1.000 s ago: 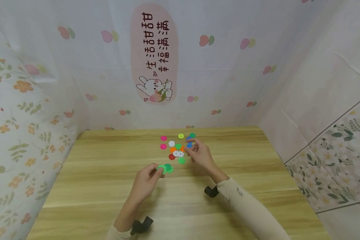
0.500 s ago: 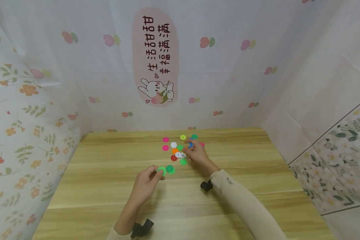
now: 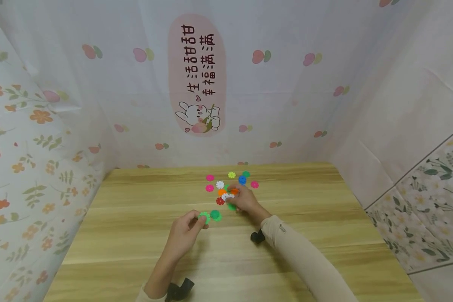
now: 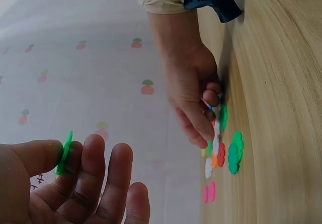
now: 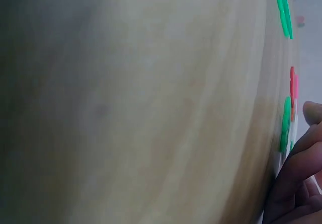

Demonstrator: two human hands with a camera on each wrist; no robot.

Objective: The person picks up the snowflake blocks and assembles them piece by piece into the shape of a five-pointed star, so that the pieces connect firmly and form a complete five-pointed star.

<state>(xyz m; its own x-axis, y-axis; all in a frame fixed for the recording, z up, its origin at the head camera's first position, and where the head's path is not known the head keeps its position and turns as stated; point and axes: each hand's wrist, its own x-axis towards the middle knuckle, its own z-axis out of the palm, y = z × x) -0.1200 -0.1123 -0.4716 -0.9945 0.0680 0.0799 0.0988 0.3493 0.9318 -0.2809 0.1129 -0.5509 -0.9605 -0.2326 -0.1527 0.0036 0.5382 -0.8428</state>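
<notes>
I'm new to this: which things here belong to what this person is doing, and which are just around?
Seemingly part of the job:
green disc, held in the left hand
loose coloured discs, near the right hand

Just around:
wooden table underneath
printed cloth behind
black fitting at the left wrist
</notes>
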